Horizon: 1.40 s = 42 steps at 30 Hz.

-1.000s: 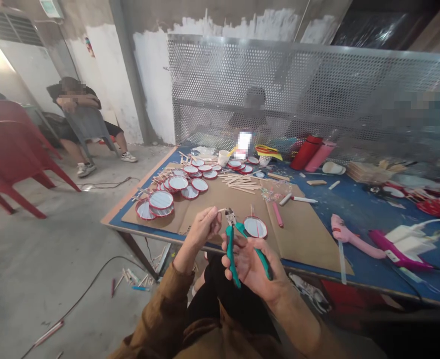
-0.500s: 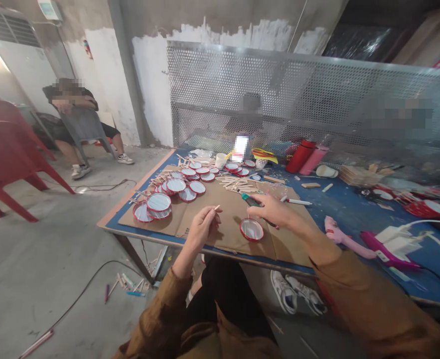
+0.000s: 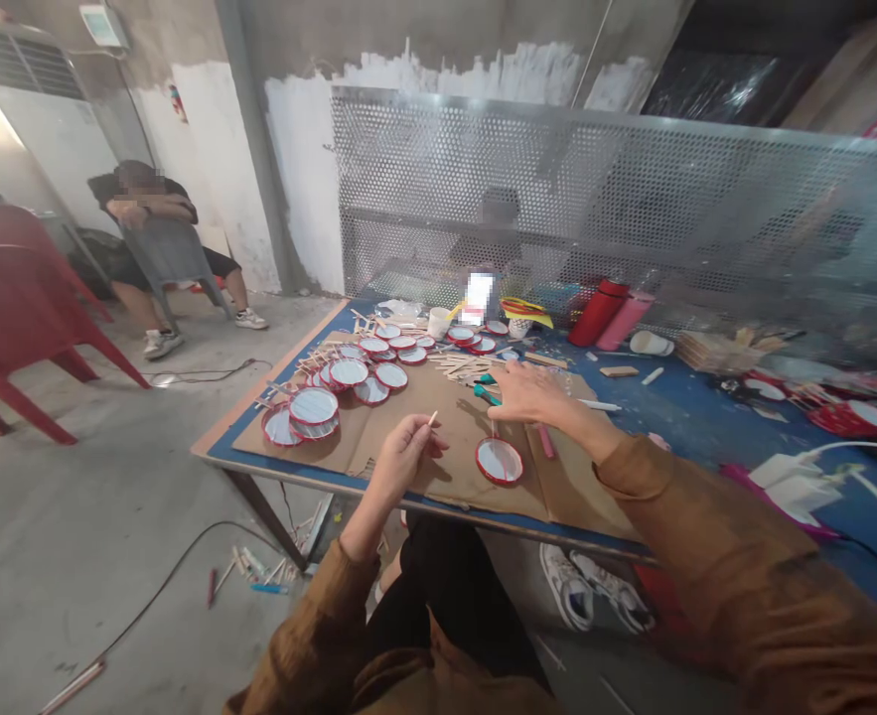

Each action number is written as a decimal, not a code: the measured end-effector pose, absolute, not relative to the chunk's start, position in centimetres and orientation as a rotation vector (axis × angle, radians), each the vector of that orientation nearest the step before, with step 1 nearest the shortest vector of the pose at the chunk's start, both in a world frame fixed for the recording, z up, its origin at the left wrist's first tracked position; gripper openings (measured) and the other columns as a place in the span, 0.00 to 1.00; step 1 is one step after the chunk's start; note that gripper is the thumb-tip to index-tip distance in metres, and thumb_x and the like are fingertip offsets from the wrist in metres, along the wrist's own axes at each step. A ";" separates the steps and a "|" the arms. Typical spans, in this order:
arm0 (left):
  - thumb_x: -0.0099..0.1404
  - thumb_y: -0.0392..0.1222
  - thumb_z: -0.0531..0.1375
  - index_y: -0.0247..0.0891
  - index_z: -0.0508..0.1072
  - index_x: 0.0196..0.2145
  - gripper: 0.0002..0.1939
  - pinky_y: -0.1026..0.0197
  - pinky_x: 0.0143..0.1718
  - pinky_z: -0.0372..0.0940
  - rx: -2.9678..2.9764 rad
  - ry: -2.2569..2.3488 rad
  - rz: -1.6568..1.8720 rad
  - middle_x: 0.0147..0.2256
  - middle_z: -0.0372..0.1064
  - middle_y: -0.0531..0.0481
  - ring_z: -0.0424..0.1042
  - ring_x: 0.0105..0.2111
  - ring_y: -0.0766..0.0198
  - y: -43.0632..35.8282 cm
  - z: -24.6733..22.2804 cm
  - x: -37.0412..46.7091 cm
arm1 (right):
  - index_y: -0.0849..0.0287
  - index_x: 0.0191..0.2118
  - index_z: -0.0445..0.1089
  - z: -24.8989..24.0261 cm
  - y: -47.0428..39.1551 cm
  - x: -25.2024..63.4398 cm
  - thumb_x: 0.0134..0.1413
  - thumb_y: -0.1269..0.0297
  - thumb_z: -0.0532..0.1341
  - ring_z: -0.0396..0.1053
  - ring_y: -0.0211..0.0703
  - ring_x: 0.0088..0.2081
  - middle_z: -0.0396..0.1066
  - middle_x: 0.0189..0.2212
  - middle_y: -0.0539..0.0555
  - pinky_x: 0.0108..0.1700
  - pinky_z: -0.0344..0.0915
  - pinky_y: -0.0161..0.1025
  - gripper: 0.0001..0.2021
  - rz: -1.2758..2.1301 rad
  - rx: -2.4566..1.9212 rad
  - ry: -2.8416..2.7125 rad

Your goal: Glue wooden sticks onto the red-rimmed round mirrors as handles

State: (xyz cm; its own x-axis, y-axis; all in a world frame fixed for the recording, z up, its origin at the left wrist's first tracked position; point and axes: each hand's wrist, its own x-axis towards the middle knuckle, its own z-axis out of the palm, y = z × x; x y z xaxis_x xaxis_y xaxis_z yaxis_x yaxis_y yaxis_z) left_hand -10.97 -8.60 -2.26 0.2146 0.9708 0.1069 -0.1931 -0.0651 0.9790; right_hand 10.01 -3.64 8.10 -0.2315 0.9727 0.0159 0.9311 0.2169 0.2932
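In the middle of the frame, the left hand point(image 3: 406, 452) has its fingertips together, clamped on a short stick point(image 3: 433, 418), of which one end points up. The right hand point(image 3: 534, 394) is to the right of it and farther up in the frame, with its fingers apart and the palm facing down. The pliers point(image 3: 487, 390), with green handles, are at its thumb side, over the cardboard point(image 3: 408, 405); I cannot tell if the hand touches them.

Just below the right hand, one round drum point(image 3: 499, 461) with red rim lies flat on the cardboard. To the left of the centre there is a group of drums point(image 3: 314, 405), some of them overlapping. Flat sticks point(image 3: 468, 367) lie in a loose pile beyond the pliers. The cardboard rests on the blue tabletop point(image 3: 676, 407). Toward the upper right, a red bottle point(image 3: 599, 313) leans beside a pink bottle point(image 3: 625, 320), before the metal screen point(image 3: 423, 159). In the left part of the frame, a person point(image 3: 159, 214) sits on a grey chair point(image 3: 166, 248).
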 end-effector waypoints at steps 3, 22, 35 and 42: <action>0.61 0.60 0.56 0.35 0.66 0.38 0.23 0.67 0.24 0.60 1.233 0.858 1.175 0.30 0.74 0.46 0.68 0.25 0.68 -8.7 -2.2 -11.0 | 0.62 0.50 0.69 8.1 -3.6 10.5 0.45 0.53 0.61 0.67 0.59 0.47 0.68 0.48 0.66 0.46 0.61 0.46 0.27 0.333 1.867 2.319; 0.60 0.49 0.58 0.36 0.75 0.33 0.13 0.67 0.29 0.62 1.571 1.057 1.173 0.28 0.69 0.50 0.68 0.28 0.67 -8.1 -2.2 -10.9 | 0.61 0.54 0.64 7.1 -10.8 18.8 0.47 0.50 0.58 0.69 0.60 0.48 0.69 0.51 0.65 0.41 0.64 0.46 0.29 0.028 2.550 1.916; 0.65 0.43 0.50 0.40 0.64 0.26 0.11 0.67 0.21 0.58 1.828 1.393 0.861 0.21 0.68 0.54 0.64 0.16 0.69 -5.6 -1.3 -8.4 | 0.66 0.54 0.63 3.4 -10.8 21.4 0.52 0.51 0.57 0.68 0.64 0.49 0.69 0.49 0.71 0.43 0.63 0.48 0.28 -0.006 2.654 1.568; 0.65 0.41 0.50 0.38 0.67 0.36 0.08 0.70 0.22 0.59 1.707 1.229 0.991 0.30 0.74 0.52 0.68 0.21 0.71 -6.7 -1.7 -9.1 | 0.63 0.46 0.70 1.8 -10.7 21.2 0.58 0.49 0.55 0.69 0.60 0.44 0.73 0.42 0.66 0.41 0.59 0.46 0.22 0.446 2.559 1.827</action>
State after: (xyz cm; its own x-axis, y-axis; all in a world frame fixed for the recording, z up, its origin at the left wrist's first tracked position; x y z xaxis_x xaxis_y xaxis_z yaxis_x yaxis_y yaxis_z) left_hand -9.14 -6.67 -1.72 0.2232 0.9643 0.1423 0.3429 -0.2143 0.9146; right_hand 21.22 -10.73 1.82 0.2987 0.9221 0.2459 0.9317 -0.3376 0.1342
